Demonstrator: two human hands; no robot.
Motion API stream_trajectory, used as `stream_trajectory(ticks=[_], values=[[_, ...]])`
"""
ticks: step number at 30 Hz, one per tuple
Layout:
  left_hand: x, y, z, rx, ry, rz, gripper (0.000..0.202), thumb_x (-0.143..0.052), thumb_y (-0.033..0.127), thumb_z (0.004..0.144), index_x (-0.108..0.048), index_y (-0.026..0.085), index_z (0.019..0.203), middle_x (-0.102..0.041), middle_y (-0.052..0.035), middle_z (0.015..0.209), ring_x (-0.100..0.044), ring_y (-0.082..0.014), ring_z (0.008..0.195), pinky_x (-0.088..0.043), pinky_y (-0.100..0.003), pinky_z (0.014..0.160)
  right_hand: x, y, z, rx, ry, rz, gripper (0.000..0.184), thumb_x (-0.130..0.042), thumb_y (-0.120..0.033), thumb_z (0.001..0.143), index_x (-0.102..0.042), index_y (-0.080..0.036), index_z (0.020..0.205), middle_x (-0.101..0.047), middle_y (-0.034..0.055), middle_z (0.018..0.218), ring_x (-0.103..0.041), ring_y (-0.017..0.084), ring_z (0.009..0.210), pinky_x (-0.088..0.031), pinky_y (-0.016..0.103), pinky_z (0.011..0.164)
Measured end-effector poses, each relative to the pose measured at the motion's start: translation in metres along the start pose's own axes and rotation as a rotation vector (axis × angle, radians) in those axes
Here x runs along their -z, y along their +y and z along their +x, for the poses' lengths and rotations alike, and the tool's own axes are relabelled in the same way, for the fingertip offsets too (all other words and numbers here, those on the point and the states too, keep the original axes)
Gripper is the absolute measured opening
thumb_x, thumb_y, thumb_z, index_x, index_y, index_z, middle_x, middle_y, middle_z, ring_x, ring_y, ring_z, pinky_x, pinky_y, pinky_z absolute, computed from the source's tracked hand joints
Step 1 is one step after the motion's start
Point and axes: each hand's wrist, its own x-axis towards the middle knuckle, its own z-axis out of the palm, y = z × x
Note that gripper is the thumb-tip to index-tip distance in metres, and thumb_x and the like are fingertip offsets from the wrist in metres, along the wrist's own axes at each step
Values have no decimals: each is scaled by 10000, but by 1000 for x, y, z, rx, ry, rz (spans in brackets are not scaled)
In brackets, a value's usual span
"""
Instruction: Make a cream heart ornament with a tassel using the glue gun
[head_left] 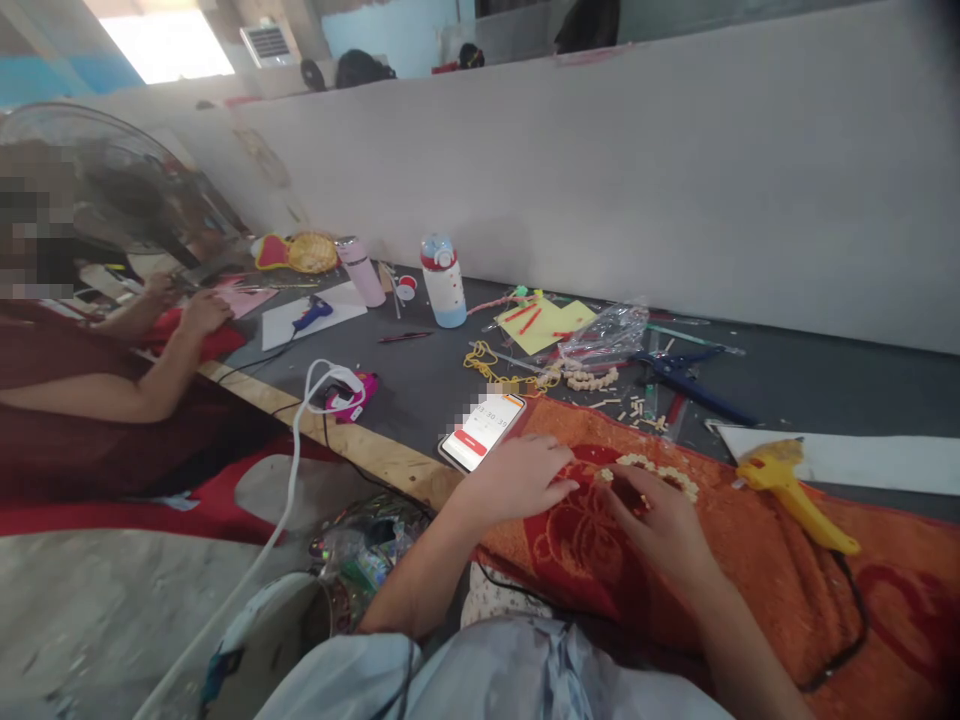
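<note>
My left hand [521,478] rests over the orange and red towel [765,580] beside the lit phone [484,430]. Its fingers stretch toward my other hand, and I see nothing in them. My right hand [664,525] pinches a small cream beaded piece [606,476] between thumb and finger. A curved cream beaded strand [681,482] shows just behind that hand, partly covered by it; whether it joins the pinched piece I cannot tell. To the right, a yellow glue gun [806,490] lies on the towel.
Blue pliers [697,385], small cream bits [645,415], yellow cord [487,365], yellow paper [544,325] and clear plastic [611,335] lie behind the towel. A bottle [444,285] stands near the partition. A white cable [292,480] hangs at left, where a co-worker [97,380] sits.
</note>
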Motion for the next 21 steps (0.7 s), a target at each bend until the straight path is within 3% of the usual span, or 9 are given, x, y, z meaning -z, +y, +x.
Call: stream_trajectory(ticks=[21], values=[[-3, 14, 19, 14, -63, 23, 264, -452, 344, 964, -631, 157, 1020, -697, -89, 1038, -655, -240, 1006, -505, -356, 872, 12, 19, -4, 100, 8, -46, 264, -519, -341, 920, -694, -157, 988, -775, 114, 925, -746, 212, 777, -606, 309, 684]])
